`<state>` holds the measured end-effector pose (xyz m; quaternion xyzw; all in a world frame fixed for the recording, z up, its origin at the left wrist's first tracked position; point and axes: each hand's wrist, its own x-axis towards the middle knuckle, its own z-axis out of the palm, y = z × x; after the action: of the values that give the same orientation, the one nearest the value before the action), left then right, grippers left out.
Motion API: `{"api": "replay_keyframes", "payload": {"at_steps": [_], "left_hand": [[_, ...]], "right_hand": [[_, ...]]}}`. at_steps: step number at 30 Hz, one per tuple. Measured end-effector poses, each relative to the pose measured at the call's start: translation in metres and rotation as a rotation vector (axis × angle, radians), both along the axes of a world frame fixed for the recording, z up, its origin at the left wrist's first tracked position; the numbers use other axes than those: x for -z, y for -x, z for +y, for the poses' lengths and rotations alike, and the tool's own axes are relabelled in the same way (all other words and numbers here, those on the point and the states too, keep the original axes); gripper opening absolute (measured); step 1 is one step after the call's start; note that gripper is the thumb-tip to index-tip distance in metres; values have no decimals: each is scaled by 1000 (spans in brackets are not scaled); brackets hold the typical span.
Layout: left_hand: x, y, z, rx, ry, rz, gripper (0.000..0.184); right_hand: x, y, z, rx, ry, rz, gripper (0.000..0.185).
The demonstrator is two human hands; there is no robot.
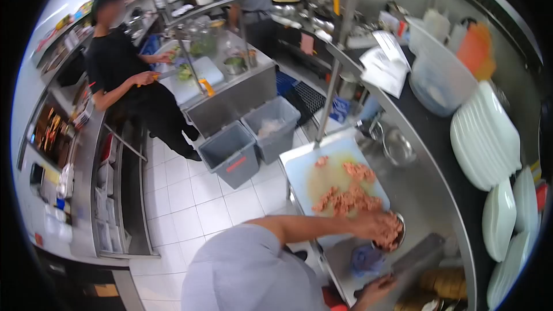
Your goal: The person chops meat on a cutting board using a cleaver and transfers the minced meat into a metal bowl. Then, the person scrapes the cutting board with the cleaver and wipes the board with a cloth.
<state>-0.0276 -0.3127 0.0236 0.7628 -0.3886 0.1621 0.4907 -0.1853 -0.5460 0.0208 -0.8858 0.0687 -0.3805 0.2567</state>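
Pink chopped meat (348,198) lies in loose clumps on the pale cutting board (298,167), with pinkish wet smears around it. More meat sits in a round metal bowl (403,231), just beside the board. The left hand (373,224) reaches across the board's edge to this bowl, palm down over the meat; its fingers are blurred, and whether they are spread, pressed together or pinching cannot be told. On the side of the bowl away from the board, the right hand (377,289) grips a broad cleaver (417,253), fingers wrapped round the handle. A bluish packet (368,260) lies near the board, between bowl and right hand. Good handling, as judged here, calls for a low, loosely cupped left hand within the bowl's rim, small portions, light pressure, and the cleaver's blade held flat, well apart from the left wrist.
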Motion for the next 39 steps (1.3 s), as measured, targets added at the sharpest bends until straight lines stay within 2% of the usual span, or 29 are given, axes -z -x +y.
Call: {"api": "replay_keyframes", "payload": {"at_steps": [1, 2, 3, 4, 5, 6, 7, 8, 10, 12, 13, 15, 16, 19, 21, 23, 24, 26, 28, 31, 34, 37, 39], "left_hand": [[-24, 15, 33, -156, -68, -95, 33], [-11, 20, 60, -142, 70, -90, 32], [-14, 34, 85, -344, -97, -134, 30], [-27, 52, 105, -526, -266, 58, 37], [-5, 50, 122, -468, -258, 185, 59], [7, 67, 139, -622, -267, 106, 82], [-6, 80, 146, -617, -274, 199, 98], [2, 89, 151, -613, -361, 248, 103], [14, 98, 139, -620, -405, 269, 105], [12, 102, 130, -625, -432, 316, 106], [11, 96, 128, -633, -424, 313, 106], [20, 84, 122, -598, -524, 271, 101], [33, 75, 124, -649, -567, 199, 96], [63, 54, 144, -714, -694, 126, 96], [46, 57, 169, -607, -468, 280, 101], [43, 62, 201, -538, -423, 256, 116], [38, 64, 216, -516, -457, 283, 118], [40, 69, 227, -486, -485, 304, 122], [47, 67, 225, -500, -488, 291, 123], [50, 59, 216, -560, -449, 292, 123], [52, 53, 221, -538, -469, 254, 117], [58, 47, 235, -464, -463, 195, 118], [61, 47, 238, -506, -416, 157, 120]], "right_hand": [[-19, 9, 11, -42, -482, 368, 33], [-2, 7, 5, -79, -567, 475, 33], [5, 4, 17, -182, -214, 203, 30], [-8, 7, 30, -181, -335, 394, 28], [-19, 8, 43, -241, -251, 402, 27], [-4, 6, 51, -248, -431, 485, 25], [-33, -2, 74, -217, -431, 633, 21], [-36, -9, 88, -247, -414, 629, 20], [-34, -20, 114, -287, -397, 624, 19], [-30, -28, 137, -263, -142, 528, 19], [-29, -35, 147, -270, -134, 524, 19], [-20, -47, 159, -212, -207, 692, 30], [-11, -49, 161, -213, -196, 695, 30], [29, -61, 166, -83, -66, 672, 52], [35, -65, 166, -41, -29, 695, 63], [45, -68, 155, -81, -56, 706, 70], [32, -67, 161, -132, -49, 675, 65], [44, -70, 158, -128, -8, 677, 55], [9, -69, 187, -105, -67, 804, 40], [28, -71, 194, -253, -97, 714, 38], [14, -69, 211, -438, -76, 745, 31], [6, -71, 214, -484, -22, 615, 24], [40, -93, 196, -427, 42, 457, 23]]}}
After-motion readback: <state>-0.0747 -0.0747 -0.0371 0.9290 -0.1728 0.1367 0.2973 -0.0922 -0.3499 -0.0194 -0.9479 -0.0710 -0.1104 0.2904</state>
